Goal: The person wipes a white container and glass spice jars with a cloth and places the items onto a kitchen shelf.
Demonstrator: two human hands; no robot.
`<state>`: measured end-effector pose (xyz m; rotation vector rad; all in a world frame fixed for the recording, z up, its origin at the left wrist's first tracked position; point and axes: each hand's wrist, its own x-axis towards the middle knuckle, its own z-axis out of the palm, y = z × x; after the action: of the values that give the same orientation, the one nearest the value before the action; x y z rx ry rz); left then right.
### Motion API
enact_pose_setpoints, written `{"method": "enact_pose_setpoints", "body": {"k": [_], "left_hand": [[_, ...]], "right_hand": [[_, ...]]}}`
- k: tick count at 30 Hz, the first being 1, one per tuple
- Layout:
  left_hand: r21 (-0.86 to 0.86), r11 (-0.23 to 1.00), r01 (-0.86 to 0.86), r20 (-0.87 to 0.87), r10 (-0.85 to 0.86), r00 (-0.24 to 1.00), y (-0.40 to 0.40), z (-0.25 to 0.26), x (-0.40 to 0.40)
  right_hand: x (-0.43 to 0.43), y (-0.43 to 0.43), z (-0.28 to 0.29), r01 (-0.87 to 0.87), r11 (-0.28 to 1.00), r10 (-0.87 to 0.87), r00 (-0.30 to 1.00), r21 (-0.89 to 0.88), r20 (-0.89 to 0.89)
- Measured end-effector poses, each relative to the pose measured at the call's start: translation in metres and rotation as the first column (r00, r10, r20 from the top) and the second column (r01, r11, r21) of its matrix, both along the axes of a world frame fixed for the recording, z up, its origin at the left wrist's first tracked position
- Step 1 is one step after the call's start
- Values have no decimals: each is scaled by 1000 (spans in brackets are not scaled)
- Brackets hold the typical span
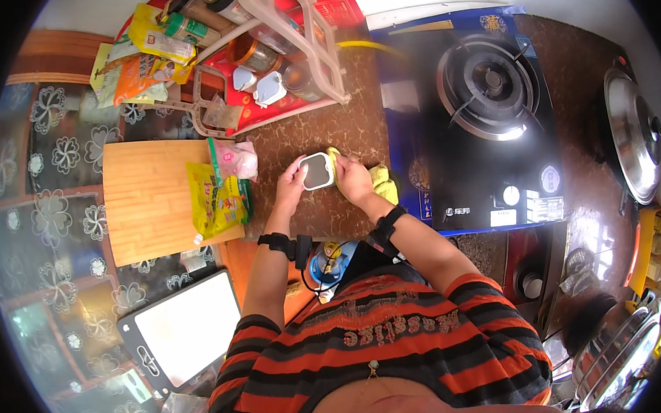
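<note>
My left hand (289,185) grips a small, rounded-square container with a white rim (318,171) by its left side. The dark, see-through inside of the container faces up. At its right side, my right hand (355,181) pinches a strip of yellow-green cloth (333,156) against the rim. More yellow-green cloth (383,184) lies bunched on the brown marbled countertop (314,128), just right of my right hand. Whether both pieces belong to one cloth cannot be told, as the hand covers the part between.
A plastic rack (332,87) with jars and small white-lidded boxes (270,89) stands behind. On the right are a black gas stove (495,162) and a metal lid (635,136). To the left, a yellow food packet (217,205) and a pink-white bag (236,160) overlap a wooden board (148,200).
</note>
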<state>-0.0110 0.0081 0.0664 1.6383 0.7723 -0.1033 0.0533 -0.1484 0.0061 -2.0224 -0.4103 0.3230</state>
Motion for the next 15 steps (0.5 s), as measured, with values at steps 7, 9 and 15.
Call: {"method": "enact_pose_setpoints", "body": {"k": [7,9,15], "left_hand": [[420,891,170,87,-226,970,38,-28,-2],[588,802,105,53,-168,984,34,-20,-3],[816,565,123,-123,-38,992,-32,1,-11]], "right_hand": [[4,-1,-7,-183,938,164,983,-295,-89],[9,-12,13,-146,958,129,988,-246,-86],[10,-18,15,-37,988,18,991,-147,-131]]}}
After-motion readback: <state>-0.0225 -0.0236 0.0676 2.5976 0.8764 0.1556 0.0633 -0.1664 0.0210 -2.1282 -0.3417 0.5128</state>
